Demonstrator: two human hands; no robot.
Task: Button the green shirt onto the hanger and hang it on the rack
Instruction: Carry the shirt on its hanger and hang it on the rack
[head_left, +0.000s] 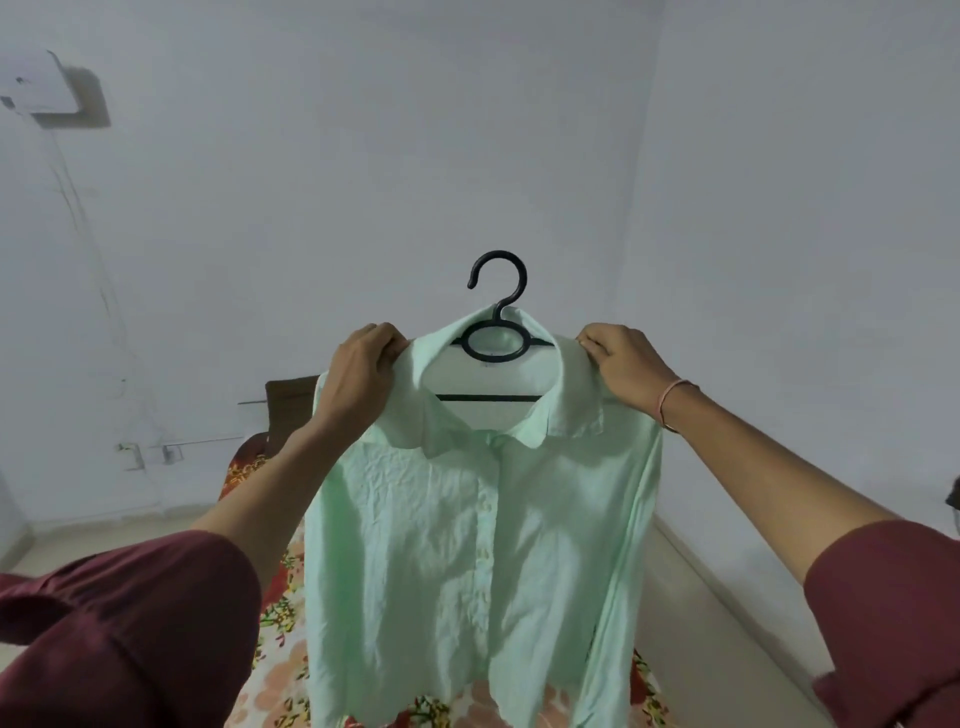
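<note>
Buttoned green shirt drapes upright black hanger.

Shirt pale mint green. Hanger black. Sleeves maroon. Bedcover floral: red, peach, yellow, green on cream. Wall plain white.

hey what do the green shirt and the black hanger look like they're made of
Green shirt: a thin woven cloth, likely cotton or a blend, matte; it shows fine creases and hangs limp.
Hanger: probably moulded plastic, black with a dull sheen; the hook and loop are thick, rounded and one piece. Painted metal can't be ruled out.
</note>
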